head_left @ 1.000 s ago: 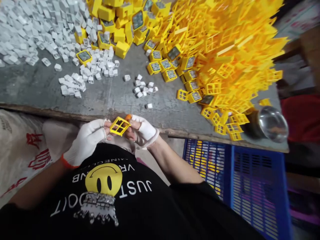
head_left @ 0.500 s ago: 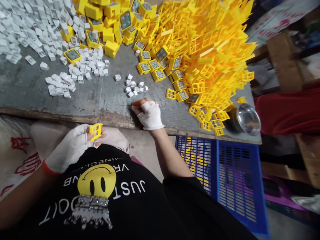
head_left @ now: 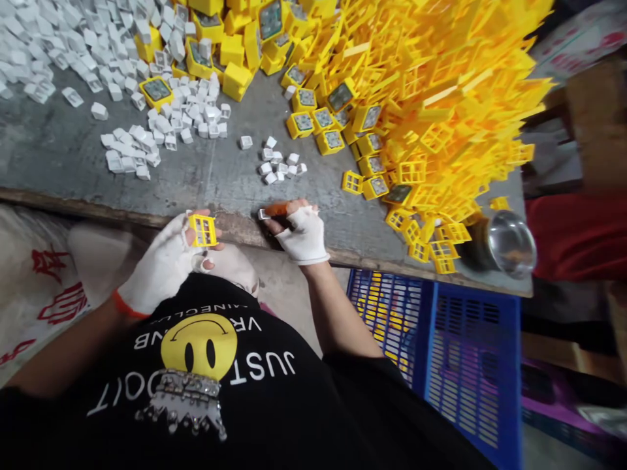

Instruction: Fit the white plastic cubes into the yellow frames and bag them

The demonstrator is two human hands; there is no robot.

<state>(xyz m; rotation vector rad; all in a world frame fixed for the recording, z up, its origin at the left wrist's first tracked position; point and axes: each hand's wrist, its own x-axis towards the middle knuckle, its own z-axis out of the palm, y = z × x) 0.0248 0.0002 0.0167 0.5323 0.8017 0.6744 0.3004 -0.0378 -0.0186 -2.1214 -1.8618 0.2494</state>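
Observation:
My left hand (head_left: 169,258), in a white fingerless glove, holds a small yellow grid frame (head_left: 203,230) in front of the table edge. Over the table's front edge, my right hand (head_left: 300,230), gloved the same way, pinches a small white cap (head_left: 263,214) between thumb and fingers. Just beyond it lies a little group of white caps (head_left: 277,163). Farther left is a larger cluster of white caps (head_left: 130,151). Yellow square housings with grey inner faces (head_left: 330,141) sit beyond my right hand, beside a loose yellow grid frame (head_left: 353,182).
A tall heap of yellow grid frames (head_left: 441,117) covers the right of the grey table (head_left: 235,183). White caps (head_left: 88,39) spread over the far left. A metal bowl (head_left: 512,243) stands at the right corner. Blue plastic crates (head_left: 470,365) are below, and red cloth (head_left: 578,225) is at right.
My left hand has moved up and right, turning the yellow frame to show its grid. A white cap now shows in my right fingertips. The whole view has shifted slightly.

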